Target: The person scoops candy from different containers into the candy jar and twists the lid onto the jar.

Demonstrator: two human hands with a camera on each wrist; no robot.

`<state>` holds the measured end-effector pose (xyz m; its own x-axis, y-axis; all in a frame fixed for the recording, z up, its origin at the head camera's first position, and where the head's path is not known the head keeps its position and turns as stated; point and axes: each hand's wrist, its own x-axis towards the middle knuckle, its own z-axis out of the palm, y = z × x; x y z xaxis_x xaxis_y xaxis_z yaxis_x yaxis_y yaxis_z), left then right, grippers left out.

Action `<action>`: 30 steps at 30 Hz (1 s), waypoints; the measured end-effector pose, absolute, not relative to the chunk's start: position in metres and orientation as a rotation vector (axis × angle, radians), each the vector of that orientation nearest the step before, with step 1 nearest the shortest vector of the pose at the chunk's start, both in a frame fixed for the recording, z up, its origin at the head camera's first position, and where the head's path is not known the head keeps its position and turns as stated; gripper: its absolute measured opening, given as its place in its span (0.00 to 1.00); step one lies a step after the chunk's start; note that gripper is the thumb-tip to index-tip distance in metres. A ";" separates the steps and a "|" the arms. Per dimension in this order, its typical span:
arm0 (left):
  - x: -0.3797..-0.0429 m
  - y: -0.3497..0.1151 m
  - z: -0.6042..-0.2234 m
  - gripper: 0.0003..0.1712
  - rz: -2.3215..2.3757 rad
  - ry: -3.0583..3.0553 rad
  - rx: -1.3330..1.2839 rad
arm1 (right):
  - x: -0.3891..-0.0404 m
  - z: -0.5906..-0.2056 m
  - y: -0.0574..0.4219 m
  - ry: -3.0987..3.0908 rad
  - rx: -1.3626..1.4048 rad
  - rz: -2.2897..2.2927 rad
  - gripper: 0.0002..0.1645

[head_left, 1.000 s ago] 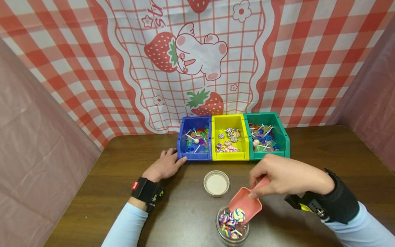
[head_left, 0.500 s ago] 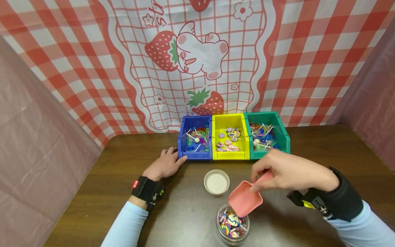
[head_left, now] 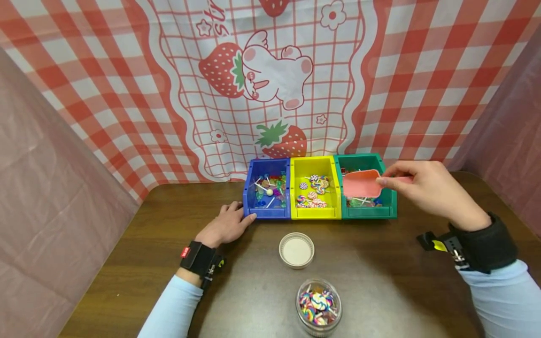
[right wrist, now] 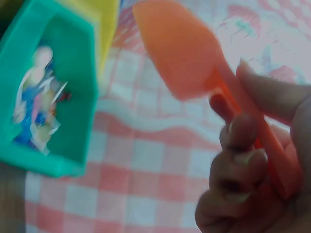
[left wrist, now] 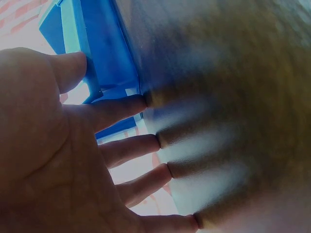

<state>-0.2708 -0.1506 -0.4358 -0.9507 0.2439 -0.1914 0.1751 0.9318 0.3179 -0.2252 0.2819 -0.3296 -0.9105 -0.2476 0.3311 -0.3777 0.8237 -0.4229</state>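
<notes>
My right hand [head_left: 435,192] grips a pink scoop [head_left: 361,184] by its handle, the fingers wrapped round it in the right wrist view. Seen from the head, the scoop overlaps the green bin [head_left: 369,213] and hides part of the candies there. My left hand [head_left: 226,225] lies at the left side of the blue bin [head_left: 267,214]; its thumb touches the bin's front corner. Straight, spread fingers [left wrist: 131,148] reach the table in the left wrist view. Nearer the front, a clear jar [head_left: 300,319] holds swirl lollipops [head_left: 318,303].
A yellow bin [head_left: 316,214] with swirl candies stands between the blue and green ones. The blue bin has small coloured candies and lollipops. A round, pale lid [head_left: 297,251] lies on the wooden table [head_left: 236,300]. Behind the bins hangs a red checked cloth [head_left: 422,94].
The right hand has carried the scoop from over the jar up and right to the green bin. A swirl candy has dropped from the scoop into the jar. The left hand stays put.
</notes>
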 end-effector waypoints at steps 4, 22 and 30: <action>-0.271 -0.151 -0.436 0.38 0.440 2.859 0.305 | -0.239 -0.342 0.292 -2.765 0.344 0.718 0.21; -0.272 -0.149 -0.436 0.38 0.440 2.854 0.302 | -0.261 -0.389 0.280 -2.452 0.364 0.285 0.14; -0.270 -0.150 -0.435 0.38 0.442 2.862 0.310 | -0.263 -0.401 0.269 -2.429 0.394 0.296 0.09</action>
<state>-0.2704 -0.1495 -0.4351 -0.9516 0.2408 -0.1911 0.1720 0.9322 0.3183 -0.2632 0.2694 -0.4012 -0.7431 -0.2054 0.6369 -0.3522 0.9293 -0.1112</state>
